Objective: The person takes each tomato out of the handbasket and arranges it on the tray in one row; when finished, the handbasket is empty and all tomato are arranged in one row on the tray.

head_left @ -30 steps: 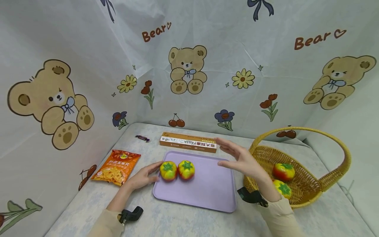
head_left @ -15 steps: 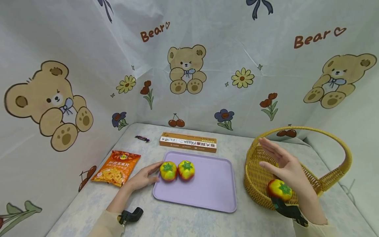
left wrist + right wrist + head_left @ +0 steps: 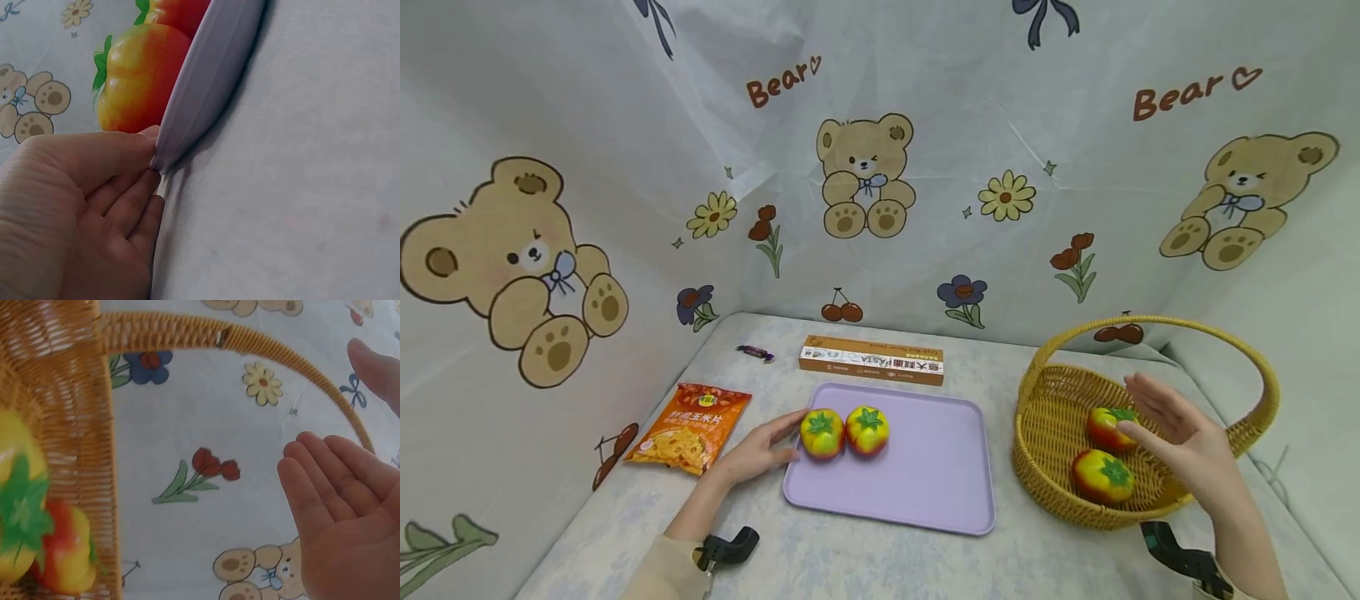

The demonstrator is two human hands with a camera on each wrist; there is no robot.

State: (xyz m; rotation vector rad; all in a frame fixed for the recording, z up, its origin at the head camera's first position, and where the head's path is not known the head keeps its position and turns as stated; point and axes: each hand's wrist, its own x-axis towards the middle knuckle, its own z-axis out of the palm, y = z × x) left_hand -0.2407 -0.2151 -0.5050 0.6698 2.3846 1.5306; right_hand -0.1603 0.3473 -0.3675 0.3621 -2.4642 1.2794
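Note:
My left hand [image 3: 752,454] is at the left rim of the lilac tray [image 3: 917,467]. In the left wrist view its thumb and fingers pinch the tray's edge [image 3: 212,81]. Two red-and-yellow toy fruits with green leafy tops sit side by side at the tray's left: the left fruit [image 3: 822,435] near my fingers and the right fruit [image 3: 867,432] beside it. My right hand [image 3: 1183,442] hovers over the right part of the wicker basket [image 3: 1045,467], fingers straight, holding nothing. Inside the basket lie two similar fruits, a front one [image 3: 1102,477] and a back one [image 3: 1108,428].
Behind the tray lies a long pasta box [image 3: 871,360]. An orange snack bag [image 3: 688,427] is left of my left hand, with a small wrapped candy [image 3: 756,353] farther back. The basket's tall handle [image 3: 1150,321] arches above it. A bear-print cloth [image 3: 925,167] hangs behind.
My right hand has moved right, from above the tray's right side to over the basket, with its fingers still extended. The left hand stays at the tray. The head view has turned slightly.

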